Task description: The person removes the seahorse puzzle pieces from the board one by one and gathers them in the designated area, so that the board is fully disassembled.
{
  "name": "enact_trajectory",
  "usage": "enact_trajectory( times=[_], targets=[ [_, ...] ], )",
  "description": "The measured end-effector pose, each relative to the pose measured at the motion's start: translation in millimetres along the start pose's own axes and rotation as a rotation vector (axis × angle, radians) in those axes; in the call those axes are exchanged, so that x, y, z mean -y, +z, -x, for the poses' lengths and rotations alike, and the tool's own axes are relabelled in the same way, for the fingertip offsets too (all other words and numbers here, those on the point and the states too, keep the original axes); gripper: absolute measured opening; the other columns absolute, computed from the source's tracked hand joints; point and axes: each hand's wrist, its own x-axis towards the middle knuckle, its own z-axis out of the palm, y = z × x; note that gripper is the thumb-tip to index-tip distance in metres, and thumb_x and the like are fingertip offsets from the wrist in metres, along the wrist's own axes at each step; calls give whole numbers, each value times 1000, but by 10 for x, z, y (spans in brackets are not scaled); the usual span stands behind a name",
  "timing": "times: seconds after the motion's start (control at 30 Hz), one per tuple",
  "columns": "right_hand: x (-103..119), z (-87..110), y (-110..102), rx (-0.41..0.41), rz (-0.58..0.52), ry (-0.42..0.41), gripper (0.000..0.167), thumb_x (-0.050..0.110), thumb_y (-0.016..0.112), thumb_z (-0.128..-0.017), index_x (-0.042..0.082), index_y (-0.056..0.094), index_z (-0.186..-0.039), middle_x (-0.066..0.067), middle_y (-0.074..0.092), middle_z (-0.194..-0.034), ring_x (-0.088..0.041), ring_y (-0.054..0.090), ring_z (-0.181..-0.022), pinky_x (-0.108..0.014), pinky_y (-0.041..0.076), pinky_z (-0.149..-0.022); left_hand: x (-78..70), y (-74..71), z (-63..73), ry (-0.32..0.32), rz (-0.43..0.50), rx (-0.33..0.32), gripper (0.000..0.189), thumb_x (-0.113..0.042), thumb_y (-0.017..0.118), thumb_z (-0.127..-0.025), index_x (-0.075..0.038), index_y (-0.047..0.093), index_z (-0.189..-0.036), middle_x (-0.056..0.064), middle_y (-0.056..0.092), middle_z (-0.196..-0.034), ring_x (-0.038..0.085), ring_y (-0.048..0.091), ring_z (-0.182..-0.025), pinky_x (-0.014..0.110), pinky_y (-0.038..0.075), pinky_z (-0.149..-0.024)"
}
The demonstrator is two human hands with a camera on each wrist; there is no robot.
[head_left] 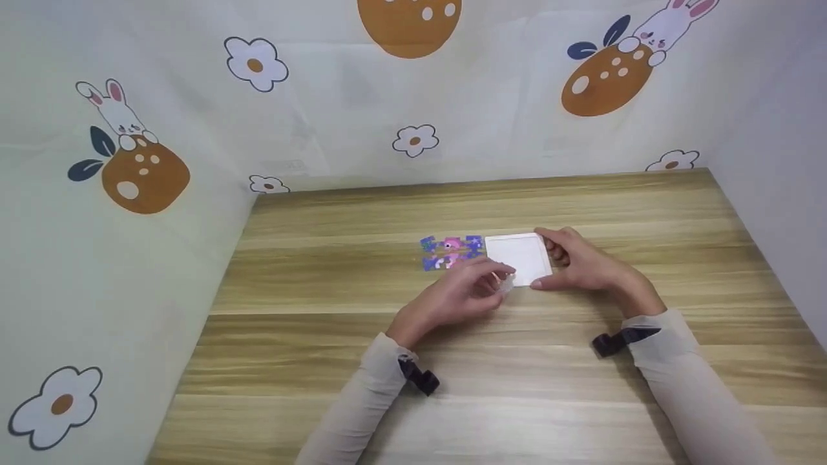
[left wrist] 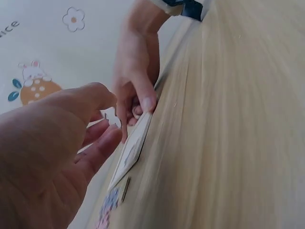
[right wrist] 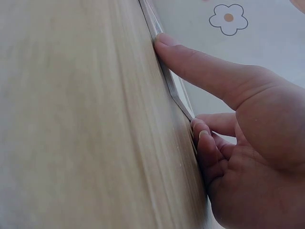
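My left hand [head_left: 455, 294] pinches a small pale puzzle piece [head_left: 508, 283] between thumb and fingers, over the near left corner of a white square puzzle tray [head_left: 520, 255]. In the left wrist view the piece [left wrist: 113, 117] shows a knobbed outline against the background. My right hand [head_left: 585, 263] grips the tray at its right side, thumb at the near corner and forefinger at the far corner. The right wrist view shows the thumb [right wrist: 200, 69] on the tray's rim, the other fingers curled beside its corner. The tray lies low on the wooden table.
Several purple-and-pink puzzle pieces [head_left: 452, 244] lie in two rows left of the tray, partly hidden by my left hand. The wood-grain table [head_left: 310, 361] reaches back to a cloth wall [head_left: 336, 129] printed with flowers, rabbits and oranges.
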Motion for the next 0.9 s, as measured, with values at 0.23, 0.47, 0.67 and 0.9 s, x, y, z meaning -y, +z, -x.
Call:
enact_trajectory(
  times=[0.23, 0.47, 0.67, 0.9],
  targets=[
    [10, 4, -1, 12, -3, 22, 109, 25, 98, -81, -6, 35, -165, -16, 47, -122, -23, 43, -106, -24, 40, -89, 209, -179, 161, -44, 177, -86, 37, -1, 76, -97, 6, 65, -132, 19, 74, -121, 28, 77, -112, 26, 62, -100],
    [3, 2, -6, 14, -23, 27, 108, 23, 97, -81, -6, 35, -165, -15, 45, -122, -24, 42, -107, -25, 38, -87, 362, -295, 327, -82, 221, -115, 38, 2, 76, -95, 5, 64, -131, 20, 72, -128, 26, 76, -117, 31, 61, -104],
    [8, 6, -12, 14, -23, 31, 108, 22, 97, -81, -6, 34, -165, -15, 45, -122, -25, 42, -107, -26, 39, -88, 434, -339, 375, -154, 222, -130, 38, 4, 75, -94, 2, 63, -130, 18, 73, -126, 27, 76, -113, 31, 62, -102],
    [35, 14, -4, 20, -15, 50, 111, 26, 97, -82, -4, 32, -167, -16, 45, -124, -24, 43, -109, -24, 40, -88, 462, -370, 416, -194, 152, -129, 37, 2, 78, -91, 0, 64, -126, 12, 73, -120, 22, 74, -112, 30, 61, -103]
  ],
)
